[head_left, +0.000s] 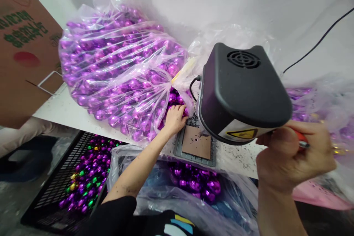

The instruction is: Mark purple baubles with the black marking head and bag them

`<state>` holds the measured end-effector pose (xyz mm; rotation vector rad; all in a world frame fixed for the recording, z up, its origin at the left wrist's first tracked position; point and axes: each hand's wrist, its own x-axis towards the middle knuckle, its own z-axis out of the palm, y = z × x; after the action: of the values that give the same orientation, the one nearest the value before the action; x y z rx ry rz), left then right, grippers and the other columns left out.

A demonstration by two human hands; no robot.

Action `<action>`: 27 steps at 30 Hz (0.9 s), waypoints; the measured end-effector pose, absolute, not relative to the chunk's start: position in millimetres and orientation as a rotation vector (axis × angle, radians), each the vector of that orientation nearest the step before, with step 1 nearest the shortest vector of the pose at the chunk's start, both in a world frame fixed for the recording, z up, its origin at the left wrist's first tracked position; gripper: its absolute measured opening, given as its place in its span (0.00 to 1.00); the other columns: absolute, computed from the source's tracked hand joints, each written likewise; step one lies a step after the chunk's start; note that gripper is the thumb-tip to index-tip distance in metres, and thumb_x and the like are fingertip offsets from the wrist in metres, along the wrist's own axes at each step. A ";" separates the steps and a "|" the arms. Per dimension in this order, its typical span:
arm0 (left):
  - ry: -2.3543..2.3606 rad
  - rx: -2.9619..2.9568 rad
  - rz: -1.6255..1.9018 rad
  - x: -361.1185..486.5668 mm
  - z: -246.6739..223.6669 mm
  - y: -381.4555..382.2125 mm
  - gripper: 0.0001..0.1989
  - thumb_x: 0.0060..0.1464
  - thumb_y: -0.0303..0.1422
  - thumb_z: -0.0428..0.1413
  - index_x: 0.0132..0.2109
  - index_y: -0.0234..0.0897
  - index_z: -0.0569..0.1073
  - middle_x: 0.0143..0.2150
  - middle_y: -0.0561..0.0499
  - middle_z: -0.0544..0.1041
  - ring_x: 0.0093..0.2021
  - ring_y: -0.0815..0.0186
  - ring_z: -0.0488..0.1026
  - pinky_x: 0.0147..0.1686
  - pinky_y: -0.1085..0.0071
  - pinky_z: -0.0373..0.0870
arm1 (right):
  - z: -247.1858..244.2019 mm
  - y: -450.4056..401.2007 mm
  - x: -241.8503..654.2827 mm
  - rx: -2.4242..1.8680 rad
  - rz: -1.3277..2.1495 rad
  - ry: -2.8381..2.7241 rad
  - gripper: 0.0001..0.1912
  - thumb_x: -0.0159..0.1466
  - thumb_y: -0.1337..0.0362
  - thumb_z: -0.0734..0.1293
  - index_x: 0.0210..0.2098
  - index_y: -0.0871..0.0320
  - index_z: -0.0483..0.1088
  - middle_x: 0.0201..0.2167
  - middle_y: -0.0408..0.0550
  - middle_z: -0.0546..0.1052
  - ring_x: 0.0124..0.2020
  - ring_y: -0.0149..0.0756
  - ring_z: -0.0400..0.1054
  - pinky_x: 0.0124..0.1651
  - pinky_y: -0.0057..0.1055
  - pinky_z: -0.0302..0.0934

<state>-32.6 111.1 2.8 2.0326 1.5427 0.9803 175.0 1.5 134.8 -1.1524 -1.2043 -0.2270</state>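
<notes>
My left hand (175, 118) reaches into an opening in a big clear plastic bag (121, 66) packed with shiny purple faceted balls. Its fingers curl over purple balls (174, 97) at that opening; their tips are partly hidden. My right hand (293, 155) is closed around a red handle (301, 139) with a metal end, beside a black machine head (249, 88) with a round vent and a yellow warning label. Whether the handle belongs to the machine, I cannot tell. Below the head lies a brown square plate (196, 142) with a small hole, on a grey base (178, 145).
More purple balls (193, 182) lie in an open plastic bag at my lap. A black crate (55, 180) with purple, green and gold balls stands at lower left. A cardboard box (27, 51) is at left. Another bag (329, 107) sits at right, near a black cable (318, 40).
</notes>
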 end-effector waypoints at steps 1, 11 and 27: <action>1.564 2.083 0.924 -31.1 2.9 116.5 0.11 0.56 0.30 0.60 0.48 0.36 0.76 0.46 0.40 0.77 0.52 0.45 0.72 0.56 0.48 0.66 | 134.9 1.5 175.1 -1.153 -0.226 -1.206 0.11 0.62 0.57 0.69 0.29 0.60 0.73 0.20 0.37 0.68 0.18 0.23 0.66 0.18 0.21 0.56; 1.061 1.217 1.021 -76.9 26.8 62.1 0.24 0.60 0.45 0.58 0.60 0.42 0.70 0.49 0.45 0.77 0.42 0.61 0.76 0.36 0.68 0.73 | 137.8 1.7 176.3 -1.178 -0.277 -1.245 0.15 0.65 0.54 0.67 0.30 0.59 0.73 0.19 0.38 0.67 0.18 0.23 0.64 0.21 0.22 0.54; 1.061 1.135 0.860 -48.7 8.4 8.5 0.24 0.55 0.44 0.64 0.55 0.40 0.73 0.45 0.50 0.78 0.40 0.64 0.75 0.39 0.69 0.71 | 162.1 43.1 179.5 -1.319 -0.153 -1.202 0.27 0.65 0.42 0.62 0.28 0.61 0.67 0.21 0.38 0.64 0.25 0.20 0.56 0.32 0.25 0.51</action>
<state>-48.7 8.5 8.4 1.1352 1.0605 0.8597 179.5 43.1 162.1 -1.3193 -1.2021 -0.1528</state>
